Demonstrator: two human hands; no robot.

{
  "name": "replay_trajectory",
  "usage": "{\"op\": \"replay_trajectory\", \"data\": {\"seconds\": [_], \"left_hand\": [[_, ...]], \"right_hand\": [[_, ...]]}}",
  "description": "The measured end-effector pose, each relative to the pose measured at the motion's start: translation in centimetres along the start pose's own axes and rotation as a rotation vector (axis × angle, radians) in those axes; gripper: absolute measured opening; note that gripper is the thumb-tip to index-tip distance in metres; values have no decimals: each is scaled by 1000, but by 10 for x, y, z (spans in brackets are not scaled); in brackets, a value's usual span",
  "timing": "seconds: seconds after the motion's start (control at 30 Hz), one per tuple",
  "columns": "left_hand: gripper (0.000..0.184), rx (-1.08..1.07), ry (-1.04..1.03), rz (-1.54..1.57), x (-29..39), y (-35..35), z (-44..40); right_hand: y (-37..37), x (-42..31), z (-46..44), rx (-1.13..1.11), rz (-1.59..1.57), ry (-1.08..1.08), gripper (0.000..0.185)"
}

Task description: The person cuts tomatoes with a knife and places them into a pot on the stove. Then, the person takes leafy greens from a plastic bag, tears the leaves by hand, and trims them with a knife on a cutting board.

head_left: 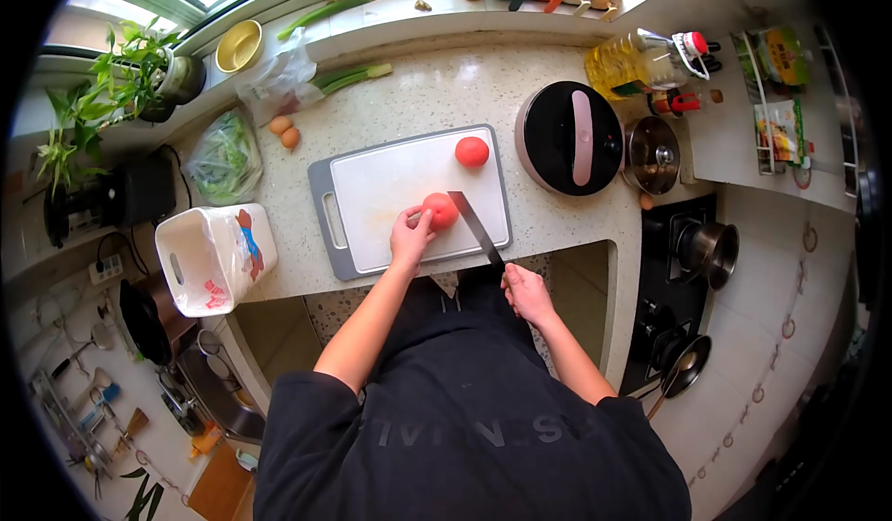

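My left hand [410, 237] holds a red tomato [440, 211] on the white cutting board [372, 196] with grey edging. In my right hand [526, 291] is a kitchen knife [477, 228], its dark blade slanting up and left over the board's right part. The blade's tip is close beside the tomato's right side; whether it touches cannot be made out. A second tomato [472, 152] lies whole near the board's top right corner. The knife's handle is mostly hidden in my fingers.
Right of the board stands a black round-lidded cooker [548, 140], with an oil bottle [618, 67] behind it. On the left are a white lined bin [177, 251], bagged greens [226, 160] and eggs [290, 137]. Pans sit on the stove [664, 242] at right.
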State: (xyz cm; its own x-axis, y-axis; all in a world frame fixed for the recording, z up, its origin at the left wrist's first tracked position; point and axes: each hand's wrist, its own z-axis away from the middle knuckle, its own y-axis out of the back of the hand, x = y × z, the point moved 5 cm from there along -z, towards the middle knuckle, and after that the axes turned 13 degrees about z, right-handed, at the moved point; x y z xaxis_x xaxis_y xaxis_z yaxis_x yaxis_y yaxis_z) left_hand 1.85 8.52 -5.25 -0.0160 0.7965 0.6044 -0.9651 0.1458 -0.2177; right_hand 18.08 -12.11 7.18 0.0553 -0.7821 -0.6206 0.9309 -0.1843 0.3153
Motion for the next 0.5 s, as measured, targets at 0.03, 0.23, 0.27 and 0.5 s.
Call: {"op": "replay_trajectory", "data": {"seconds": [0.03,0.23,0.27,0.5], "left_hand": [[44,-19,9,13,0,0,1],[53,-51,35,30,4,0,4],[55,-60,37,28,4,0,3],[55,-64,69,34,1,-1,1]], "right_hand": [[-3,0,-4,20,42,49,59],[-11,-1,-12,9,87,79,60],[-12,0,-14,19,114,92,60],[-12,1,-17,11,223,64,62]]}}
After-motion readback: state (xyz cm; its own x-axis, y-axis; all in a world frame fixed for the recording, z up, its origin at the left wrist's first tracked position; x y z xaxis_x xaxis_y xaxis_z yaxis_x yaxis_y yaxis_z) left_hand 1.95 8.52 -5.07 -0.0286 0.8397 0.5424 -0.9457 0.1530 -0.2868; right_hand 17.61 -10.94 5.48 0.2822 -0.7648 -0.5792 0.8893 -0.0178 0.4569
